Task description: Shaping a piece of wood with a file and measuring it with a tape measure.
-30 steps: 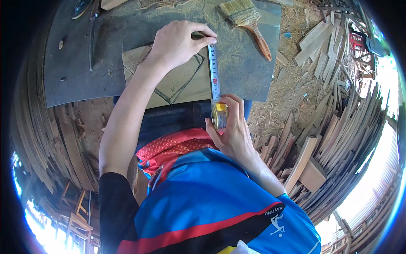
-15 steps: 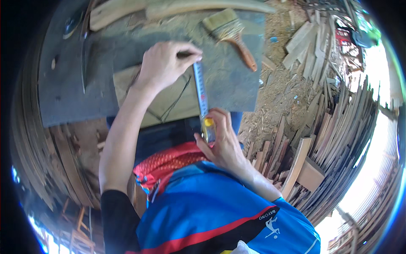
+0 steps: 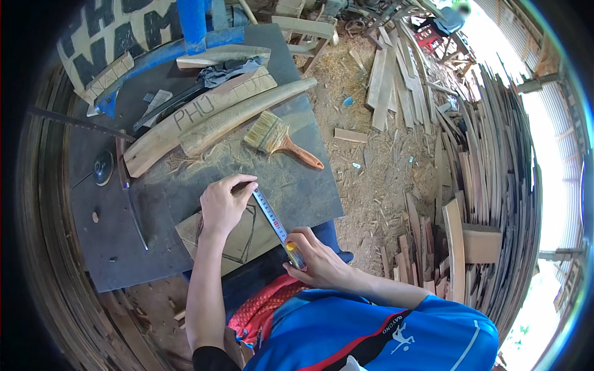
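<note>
A tape measure's pale blade (image 3: 270, 216) is drawn out in a straight slanting line above the table's near part. My left hand (image 3: 221, 205) pinches the blade's free end between thumb and fingers. At the other end my right hand (image 3: 322, 258) is closed round the yellow-and-clear case (image 3: 294, 255). Beneath the blade lies a flat tan board (image 3: 263, 240) with dark lines on it, at the table's near edge. My left forearm covers part of this board. Beyond the hands a wide paintbrush (image 3: 270, 133) with a brown wooden handle lies on the dark tabletop.
Curved wooden pieces (image 3: 213, 127) lie across the dark table (image 3: 167, 247). A long thin blade with a handle (image 3: 132, 207) lies at the left. Blue metal framing (image 3: 195, 28) stands behind. Wood strips (image 3: 489, 167) are stacked at the right, beside a shaving-strewn floor (image 3: 352, 185).
The view has shifted, so the table's far side shows more and the hands appear lower. Both hands keep their hold on the tape measure, whose blade now slants more in view.
</note>
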`<state>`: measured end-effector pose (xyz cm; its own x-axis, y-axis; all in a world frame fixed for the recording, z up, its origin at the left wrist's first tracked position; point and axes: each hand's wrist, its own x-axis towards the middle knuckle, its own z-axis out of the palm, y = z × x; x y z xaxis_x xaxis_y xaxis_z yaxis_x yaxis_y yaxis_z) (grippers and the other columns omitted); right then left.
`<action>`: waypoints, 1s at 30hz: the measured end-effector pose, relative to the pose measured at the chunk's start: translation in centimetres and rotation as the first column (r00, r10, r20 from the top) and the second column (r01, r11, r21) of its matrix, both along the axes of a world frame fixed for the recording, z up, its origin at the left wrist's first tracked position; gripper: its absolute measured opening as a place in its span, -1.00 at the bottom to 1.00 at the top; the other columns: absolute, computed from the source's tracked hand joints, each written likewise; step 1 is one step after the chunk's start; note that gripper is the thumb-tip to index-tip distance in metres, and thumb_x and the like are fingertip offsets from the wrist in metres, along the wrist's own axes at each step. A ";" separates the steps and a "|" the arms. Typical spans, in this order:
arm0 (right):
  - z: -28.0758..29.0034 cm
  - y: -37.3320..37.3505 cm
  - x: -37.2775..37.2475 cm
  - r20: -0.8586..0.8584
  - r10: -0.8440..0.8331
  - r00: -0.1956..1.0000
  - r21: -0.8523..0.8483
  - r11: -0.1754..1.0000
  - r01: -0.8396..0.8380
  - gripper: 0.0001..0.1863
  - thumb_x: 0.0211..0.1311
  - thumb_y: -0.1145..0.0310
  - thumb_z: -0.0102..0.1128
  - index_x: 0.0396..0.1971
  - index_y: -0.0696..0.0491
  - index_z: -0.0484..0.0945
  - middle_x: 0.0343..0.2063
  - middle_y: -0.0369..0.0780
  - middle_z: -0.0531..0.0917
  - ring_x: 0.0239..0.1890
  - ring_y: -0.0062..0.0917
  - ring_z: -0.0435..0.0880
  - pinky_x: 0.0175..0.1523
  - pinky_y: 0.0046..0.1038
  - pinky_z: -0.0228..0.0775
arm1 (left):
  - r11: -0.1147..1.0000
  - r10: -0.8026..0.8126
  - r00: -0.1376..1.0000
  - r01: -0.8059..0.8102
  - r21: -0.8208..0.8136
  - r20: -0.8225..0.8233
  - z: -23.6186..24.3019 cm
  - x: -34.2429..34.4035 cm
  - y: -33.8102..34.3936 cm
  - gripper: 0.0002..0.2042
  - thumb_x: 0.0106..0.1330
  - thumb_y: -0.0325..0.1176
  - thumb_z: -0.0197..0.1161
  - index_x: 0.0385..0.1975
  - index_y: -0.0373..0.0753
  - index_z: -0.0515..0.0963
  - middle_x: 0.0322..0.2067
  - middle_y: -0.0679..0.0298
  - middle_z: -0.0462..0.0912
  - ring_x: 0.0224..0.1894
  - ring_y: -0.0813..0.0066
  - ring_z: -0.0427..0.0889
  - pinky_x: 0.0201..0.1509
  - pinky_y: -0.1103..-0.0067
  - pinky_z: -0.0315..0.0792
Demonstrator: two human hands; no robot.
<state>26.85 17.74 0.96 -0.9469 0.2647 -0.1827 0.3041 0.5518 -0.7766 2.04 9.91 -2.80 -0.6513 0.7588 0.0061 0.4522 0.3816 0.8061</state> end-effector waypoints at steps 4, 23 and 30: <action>-0.2 0.0 -0.2 0.019 0.003 1.000 -0.014 1.000 -0.003 -0.39 0.31 0.22 0.40 0.21 0.09 0.29 0.15 0.01 0.38 0.05 0.03 0.59 0.04 -0.14 0.54 | 1.000 0.013 1.000 -0.013 0.020 -0.019 -0.2 0.0 -0.1 -0.83 0.33 -0.18 0.42 -0.21 -0.07 0.79 -0.25 0.23 0.82 -0.18 0.20 0.80 -0.10 0.43 0.61; -0.2 1.1 -0.4 0.016 0.088 0.996 0.015 0.996 -0.088 -0.38 0.31 0.23 0.37 0.23 0.11 0.26 0.11 0.02 0.39 0.00 0.04 0.63 0.04 -0.12 0.58 | 1.000 0.013 0.999 -0.013 -0.021 0.039 -0.1 -0.5 0.3 -0.81 0.32 -0.18 0.42 -0.16 -0.06 0.79 -0.23 0.25 0.83 -0.14 0.21 0.80 -0.03 0.42 0.61; 1.2 2.6 -0.7 0.046 0.122 0.992 -0.043 0.992 -0.120 -0.37 0.26 0.30 0.36 0.24 0.12 0.26 0.09 0.03 0.41 -0.06 -0.01 0.66 0.02 -0.13 0.56 | 0.999 0.025 0.988 -0.032 0.039 0.153 -1.2 -1.6 -0.2 -0.82 0.29 -0.26 0.46 -0.21 -0.18 0.76 -0.27 0.25 0.85 -0.16 0.33 0.83 -0.06 0.49 0.60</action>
